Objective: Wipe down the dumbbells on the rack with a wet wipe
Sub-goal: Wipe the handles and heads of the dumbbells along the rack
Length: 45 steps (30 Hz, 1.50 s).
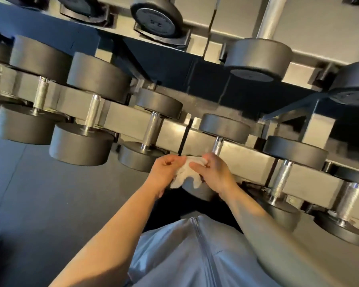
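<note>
**Operator:** Report hand status, nearest first.

**Inspector:** The left hand (167, 170) and right hand (212, 172) meet just in front of the lower tier. Both sets of fingers are curled and pinched on the wet wipe (187, 173), which hangs bunched between them, white and crumpled. The wipe is not on any metal; it sits just in front of the dumbbell (223, 139) with the knurled handle, whose near head is hidden behind the hands.

**Operator:** Likely faults from this state?

**Inspector:** Three, as a judgement. First, a bunched wipe presents little contact area, so heads may be only partly cleaned unless it is spread. Second, a pinch at two edges could tear damp material if the hands pull apart. Third, a wet knurled handle may turn slippery.

**Operator:** Farther out?

**Inspector:** The larger dumbbells (85, 129) to the left rest on the rack (255, 158); pushing hard on a head could roll one in its cradle. The upper tier (195, 65) overhangs, so knuckles may strike it when reaching.
</note>
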Motion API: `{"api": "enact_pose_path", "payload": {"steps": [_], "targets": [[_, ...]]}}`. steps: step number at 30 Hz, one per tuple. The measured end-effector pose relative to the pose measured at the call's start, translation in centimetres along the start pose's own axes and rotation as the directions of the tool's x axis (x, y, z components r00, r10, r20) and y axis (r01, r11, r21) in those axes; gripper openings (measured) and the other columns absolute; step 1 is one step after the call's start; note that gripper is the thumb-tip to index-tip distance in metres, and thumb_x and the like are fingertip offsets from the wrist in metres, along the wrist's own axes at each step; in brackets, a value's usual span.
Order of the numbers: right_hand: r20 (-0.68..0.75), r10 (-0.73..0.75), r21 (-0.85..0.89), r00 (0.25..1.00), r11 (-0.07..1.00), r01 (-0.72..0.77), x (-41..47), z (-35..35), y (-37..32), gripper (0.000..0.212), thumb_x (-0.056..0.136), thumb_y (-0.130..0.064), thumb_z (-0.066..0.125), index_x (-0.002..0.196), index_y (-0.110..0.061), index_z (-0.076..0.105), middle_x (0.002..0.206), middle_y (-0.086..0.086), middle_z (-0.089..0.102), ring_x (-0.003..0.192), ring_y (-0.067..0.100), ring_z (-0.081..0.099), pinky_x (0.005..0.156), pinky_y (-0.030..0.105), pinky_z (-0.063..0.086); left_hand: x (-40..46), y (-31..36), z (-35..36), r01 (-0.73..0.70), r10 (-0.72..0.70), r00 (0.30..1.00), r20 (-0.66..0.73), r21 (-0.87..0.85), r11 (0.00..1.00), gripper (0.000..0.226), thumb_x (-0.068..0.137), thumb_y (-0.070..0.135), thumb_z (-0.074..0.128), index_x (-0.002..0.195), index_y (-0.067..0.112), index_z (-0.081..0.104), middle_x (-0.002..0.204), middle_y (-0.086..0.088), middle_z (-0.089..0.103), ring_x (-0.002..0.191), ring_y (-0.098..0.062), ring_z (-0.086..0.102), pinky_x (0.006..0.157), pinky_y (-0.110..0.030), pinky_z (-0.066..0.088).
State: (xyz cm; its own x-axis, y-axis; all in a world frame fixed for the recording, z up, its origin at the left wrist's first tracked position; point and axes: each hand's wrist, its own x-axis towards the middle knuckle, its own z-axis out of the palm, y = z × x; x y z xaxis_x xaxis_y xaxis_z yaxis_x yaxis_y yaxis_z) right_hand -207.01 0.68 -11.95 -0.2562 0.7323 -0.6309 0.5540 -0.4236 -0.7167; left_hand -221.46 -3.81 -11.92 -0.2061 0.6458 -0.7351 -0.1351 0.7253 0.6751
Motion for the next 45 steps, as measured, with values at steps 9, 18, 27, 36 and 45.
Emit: {"api": "enact_pose_path", "payload": {"steps": [9,18,27,36,45], "targets": [[-0.202,0.333,0.597,0.921,0.787,-0.153,0.5,7.8,-3.9,0.01,0.099,-0.015,0.048,0.092,-0.016,0.055,0.079,0.002,0.059,0.065,0.01,0.056,0.049,0.013,0.045,3.2,0.6,-4.7,-0.045,0.033,0.998,0.056,0.229,0.972,0.038,0.092,0.049,0.056,0.073,0.017,0.065,0.073,-0.003,0.068,0.076,-0.018,0.062,0.075,-0.037,0.05],[-0.511,0.533,0.53,0.675,0.813,-0.24,1.3,0.2,3.1,0.017,0.093,-0.025,0.059,0.1,-0.014,0.047,0.099,0.011,0.058,0.097,0.03,0.057,0.089,0.043,0.048,4.8,-0.5,-1.9,0.297,-0.331,0.943,0.014,0.406,0.864,0.033,0.094,0.044,0.058,0.116,0.022,0.052,0.117,-0.004,0.056,0.103,-0.025,0.053,0.089,-0.047,0.051],[-0.496,0.226,0.386,0.838,0.922,-0.02,7.9,1.6,5.7,0.014,0.092,-0.006,0.058,0.101,-0.013,0.067,0.104,0.006,0.059,0.096,0.015,0.055,0.091,0.022,0.042,7.1,-5.0,6.1,0.699,-0.713,0.7,-0.051,0.254,0.668,0.128,0.044,0.059,0.088,0.148,0.041,0.016,0.144,-0.009,0.035,0.119,-0.039,0.048,0.062,-0.052,0.06],[-0.55,0.496,0.653,0.672,0.757,-0.024,11.9,2.7,5.8,0.02,0.085,-0.014,0.066,0.096,-0.011,0.049,0.077,-0.01,0.049,0.069,0.004,0.049,0.064,0.015,0.041,8.0,-6.8,6.4,0.72,-0.705,0.694,-0.147,0.167,0.674,0.113,0.063,0.041,0.088,0.143,0.052,0.009,0.138,-0.013,0.039,0.116,-0.04,0.048,0.045,-0.039,0.054],[-0.016,0.552,0.9,0.834,0.372,-0.229,11.5,-0.8,8.7,0.022,0.099,-0.025,0.046,0.086,-0.013,0.059,0.067,0.0,0.057,0.052,0.01,0.049,0.051,0.021,0.036,8.2,-6.6,6.4,0.717,-0.703,0.697,-0.142,0.167,0.677,0.1,0.072,0.033,0.084,0.142,0.051,0.014,0.135,-0.012,0.036,0.11,-0.038,0.05,0.067,-0.058,0.058]]}}
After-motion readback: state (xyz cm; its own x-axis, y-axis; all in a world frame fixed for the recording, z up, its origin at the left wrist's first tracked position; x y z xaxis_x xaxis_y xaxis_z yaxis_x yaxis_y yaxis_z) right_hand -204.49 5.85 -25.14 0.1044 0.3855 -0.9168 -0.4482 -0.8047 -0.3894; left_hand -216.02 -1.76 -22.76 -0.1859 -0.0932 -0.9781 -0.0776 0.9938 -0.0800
